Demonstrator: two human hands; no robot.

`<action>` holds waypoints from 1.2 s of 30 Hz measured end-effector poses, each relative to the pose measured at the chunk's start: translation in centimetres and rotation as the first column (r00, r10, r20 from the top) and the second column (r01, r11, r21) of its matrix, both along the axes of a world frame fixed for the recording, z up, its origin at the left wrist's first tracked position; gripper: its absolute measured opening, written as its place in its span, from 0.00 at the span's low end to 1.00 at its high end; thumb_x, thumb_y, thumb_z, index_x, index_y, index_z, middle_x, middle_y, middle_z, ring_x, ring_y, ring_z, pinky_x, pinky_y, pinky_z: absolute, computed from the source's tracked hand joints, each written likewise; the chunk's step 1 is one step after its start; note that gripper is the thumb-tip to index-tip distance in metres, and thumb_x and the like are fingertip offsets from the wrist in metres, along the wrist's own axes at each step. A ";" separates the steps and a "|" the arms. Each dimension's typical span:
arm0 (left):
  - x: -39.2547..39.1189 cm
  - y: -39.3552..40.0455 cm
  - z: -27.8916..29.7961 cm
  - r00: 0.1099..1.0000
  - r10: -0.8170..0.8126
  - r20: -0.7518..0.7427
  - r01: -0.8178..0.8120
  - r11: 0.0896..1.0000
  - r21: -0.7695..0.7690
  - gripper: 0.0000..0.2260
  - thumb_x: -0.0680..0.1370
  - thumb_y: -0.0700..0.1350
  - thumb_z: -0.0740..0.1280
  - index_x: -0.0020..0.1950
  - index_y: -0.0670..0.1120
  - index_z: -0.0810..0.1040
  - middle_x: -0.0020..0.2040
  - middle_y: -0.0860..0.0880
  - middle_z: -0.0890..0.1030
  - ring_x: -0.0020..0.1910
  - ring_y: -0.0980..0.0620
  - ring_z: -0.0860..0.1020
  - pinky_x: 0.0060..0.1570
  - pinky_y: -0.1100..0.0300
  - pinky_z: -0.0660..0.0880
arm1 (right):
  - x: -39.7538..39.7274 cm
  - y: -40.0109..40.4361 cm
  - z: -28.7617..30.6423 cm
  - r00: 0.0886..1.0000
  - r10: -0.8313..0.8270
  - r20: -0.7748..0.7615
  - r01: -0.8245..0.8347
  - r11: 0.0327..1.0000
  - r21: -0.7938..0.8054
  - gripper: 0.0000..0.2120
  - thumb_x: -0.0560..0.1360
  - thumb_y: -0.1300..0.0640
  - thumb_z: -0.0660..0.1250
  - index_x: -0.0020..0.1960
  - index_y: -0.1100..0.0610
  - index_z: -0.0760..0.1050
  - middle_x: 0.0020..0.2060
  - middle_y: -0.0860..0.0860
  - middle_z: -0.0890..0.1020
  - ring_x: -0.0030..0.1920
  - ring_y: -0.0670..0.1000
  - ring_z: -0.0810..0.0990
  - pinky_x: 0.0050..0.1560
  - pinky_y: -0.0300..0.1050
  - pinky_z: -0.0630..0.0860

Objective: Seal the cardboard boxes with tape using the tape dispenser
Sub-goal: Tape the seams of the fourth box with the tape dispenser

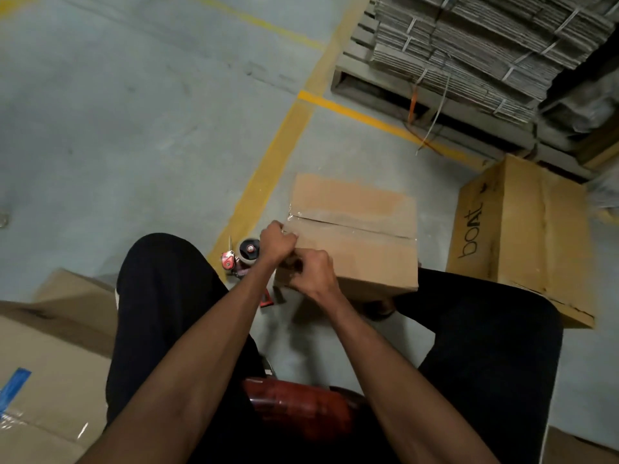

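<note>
Between the seated person's knees, on the grey concrete floor, sits the small cardboard box (355, 236), its top flaps closed and a strip of clear tape already glinting along the centre seam. Both hands work at the box's near-left edge: the left hand (276, 242) is curled into a fist at the top corner where the seam ends, and the right hand (313, 271) is curled against the side face just below it. They seem to be pressing or pinching the tape's tail down over the edge, though what exactly the fingers hold is hidden. To do this well, I judge the tail should be rubbed flat from the corner downward so no bubble or loose flap remains, with the box braced so it cannot slide. Just beside the left wrist the red tape dispenser (239, 259) lies on the floor, in nobody's grip. Farther out stand a printed carton (522, 236), a taped carton (43, 373) at the left, and a pallet of strapped flat cardboard (469, 45).
</note>
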State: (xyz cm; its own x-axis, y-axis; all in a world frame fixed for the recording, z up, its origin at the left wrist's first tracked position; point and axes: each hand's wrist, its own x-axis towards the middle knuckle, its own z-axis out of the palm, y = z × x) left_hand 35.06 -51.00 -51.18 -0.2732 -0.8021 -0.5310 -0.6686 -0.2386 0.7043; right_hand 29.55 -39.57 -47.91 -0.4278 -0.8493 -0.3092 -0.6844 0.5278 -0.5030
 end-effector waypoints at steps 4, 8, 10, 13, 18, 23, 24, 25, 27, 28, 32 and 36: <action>0.6 0.8 -0.4 0.983 -0.117 0.139 0.115 0.993 0.020 0.23 0.83 0.56 0.62 0.64 0.37 0.74 0.65 0.33 0.76 0.64 0.33 0.74 0.59 0.48 0.71 | -1.9 1.7 -0.7 0.960 0.152 -0.235 -0.146 0.988 0.045 0.10 0.67 0.59 0.68 0.46 0.52 0.71 0.44 0.49 0.81 0.46 0.61 0.81 0.39 0.49 0.73; 0.5 0.6 0.0 0.967 -0.134 0.216 0.144 0.989 -0.031 0.20 0.82 0.53 0.64 0.63 0.37 0.74 0.64 0.34 0.77 0.64 0.34 0.75 0.57 0.50 0.71 | -1.3 1.4 -1.2 0.943 0.209 -0.260 -0.176 0.974 0.144 0.13 0.69 0.62 0.68 0.52 0.52 0.75 0.47 0.53 0.84 0.49 0.62 0.83 0.43 0.49 0.74; 0.6 0.8 0.3 0.957 -0.146 0.250 0.167 0.984 -0.065 0.18 0.82 0.51 0.65 0.61 0.37 0.75 0.62 0.34 0.78 0.63 0.34 0.75 0.57 0.49 0.72 | -0.7 1.4 -1.2 0.928 0.260 -0.266 -0.218 0.960 0.178 0.14 0.71 0.58 0.69 0.56 0.51 0.76 0.48 0.55 0.85 0.50 0.62 0.83 0.46 0.50 0.76; 1.0 0.4 0.8 0.957 -0.125 0.260 0.154 0.984 -0.095 0.17 0.79 0.51 0.70 0.58 0.38 0.76 0.60 0.36 0.79 0.59 0.35 0.77 0.49 0.52 0.71 | -1.0 1.1 -1.0 0.954 0.189 -0.231 -0.174 0.981 0.086 0.17 0.68 0.45 0.64 0.53 0.50 0.80 0.43 0.54 0.86 0.46 0.61 0.84 0.46 0.48 0.79; -0.9 -0.9 3.1 0.942 -0.022 0.336 0.171 0.890 -0.423 0.21 0.76 0.37 0.67 0.67 0.37 0.67 0.62 0.35 0.71 0.60 0.34 0.71 0.54 0.45 0.71 | -3.4 -1.7 -1.0 0.897 -0.407 0.174 0.434 0.886 -0.165 0.12 0.72 0.53 0.67 0.53 0.48 0.85 0.43 0.48 0.87 0.43 0.54 0.86 0.51 0.50 0.83; -3.6 -2.9 0.3 0.872 -0.459 0.171 0.480 0.730 -0.485 0.07 0.76 0.36 0.64 0.53 0.40 0.78 0.51 0.39 0.76 0.49 0.37 0.77 0.51 0.47 0.74 | -6.6 -5.7 -2.5 0.513 -0.591 0.622 0.748 0.664 0.014 0.13 0.69 0.60 0.70 0.49 0.50 0.87 0.41 0.50 0.87 0.42 0.52 0.82 0.47 0.48 0.80; -3.8 -3.1 -0.2 0.854 -0.482 0.197 0.512 0.710 -0.483 0.06 0.76 0.36 0.64 0.52 0.40 0.78 0.49 0.40 0.76 0.48 0.38 0.77 0.49 0.46 0.75 | -7.3 -6.1 -2.6 0.440 -0.591 0.677 0.756 0.650 0.075 0.15 0.69 0.62 0.69 0.53 0.52 0.87 0.40 0.51 0.86 0.41 0.53 0.80 0.43 0.48 0.78; -4.0 -3.3 -0.6 0.844 -0.491 0.215 0.528 0.693 -0.491 0.06 0.76 0.36 0.65 0.51 0.41 0.78 0.49 0.41 0.76 0.47 0.38 0.77 0.48 0.46 0.76 | -8.0 -6.3 -2.5 0.367 -0.586 0.722 0.758 0.639 0.132 0.16 0.71 0.65 0.68 0.57 0.57 0.86 0.40 0.53 0.85 0.39 0.53 0.79 0.39 0.45 0.77; -4.5 -3.5 -1.2 0.830 -0.500 0.247 0.551 0.665 -0.504 0.06 0.74 0.35 0.65 0.49 0.41 0.77 0.47 0.41 0.77 0.45 0.38 0.78 0.46 0.46 0.76 | -9.7 -6.3 -2.0 0.235 -0.581 0.779 0.761 0.609 0.225 0.15 0.76 0.69 0.64 0.61 0.67 0.81 0.44 0.57 0.83 0.39 0.52 0.80 0.38 0.40 0.78; -4.7 -3.7 -1.3 0.826 -0.502 0.257 0.558 0.663 -0.499 0.06 0.73 0.35 0.65 0.49 0.42 0.78 0.47 0.42 0.77 0.44 0.38 0.78 0.45 0.46 0.77 | -10.5 -6.1 -1.8 0.181 -0.580 0.794 0.762 0.593 0.260 0.14 0.78 0.69 0.62 0.61 0.68 0.80 0.46 0.58 0.83 0.41 0.52 0.82 0.40 0.39 0.80; -5.1 -4.3 -1.3 0.874 -0.429 0.228 0.485 0.757 -0.437 0.08 0.70 0.37 0.66 0.44 0.46 0.82 0.43 0.44 0.83 0.43 0.41 0.81 0.44 0.53 0.79 | -13.5 -3.4 -1.7 0.094 -0.620 0.779 0.816 0.496 0.297 0.15 0.79 0.68 0.61 0.62 0.71 0.79 0.49 0.63 0.85 0.41 0.52 0.82 0.49 0.44 0.82; -8.0 -4.3 0.4 0.900 -0.322 0.293 0.407 0.862 -0.303 0.08 0.69 0.40 0.67 0.46 0.43 0.84 0.45 0.42 0.83 0.44 0.42 0.80 0.43 0.57 0.75 | -14.7 -1.8 -1.3 0.026 -0.590 0.807 0.882 0.394 0.259 0.15 0.78 0.72 0.60 0.61 0.75 0.77 0.45 0.65 0.84 0.37 0.52 0.77 0.44 0.41 0.82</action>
State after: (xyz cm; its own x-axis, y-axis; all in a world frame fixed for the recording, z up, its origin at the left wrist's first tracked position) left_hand 27.06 -55.26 -50.82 -0.4901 -0.8114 -0.3186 -0.8080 0.2856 0.5154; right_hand 14.85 -41.34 -49.20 -0.6145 -0.3000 -0.7296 0.6845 0.2570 -0.6822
